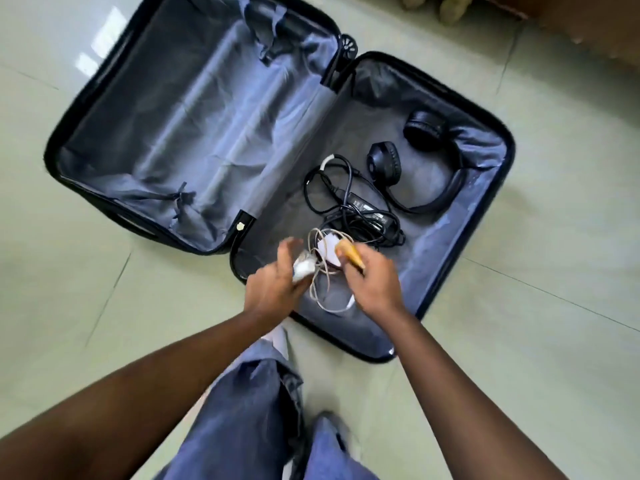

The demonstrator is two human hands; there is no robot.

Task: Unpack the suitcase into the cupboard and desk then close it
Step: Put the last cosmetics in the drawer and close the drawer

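Observation:
A dark suitcase lies open flat on the tiled floor, grey lining showing in both halves. The left half holds nothing. In the right half lie black headphones and a black power adapter with its tangled cable. My left hand grips a small white object with a pale cable looping down from it. My right hand holds a yellowish-tan object over the near corner of the right half. A white charger block shows between the hands.
Pale green floor tiles surround the case. My legs in blue jeans stand just below the suitcase's near edge. A brown wooden piece of furniture fills the top right corner.

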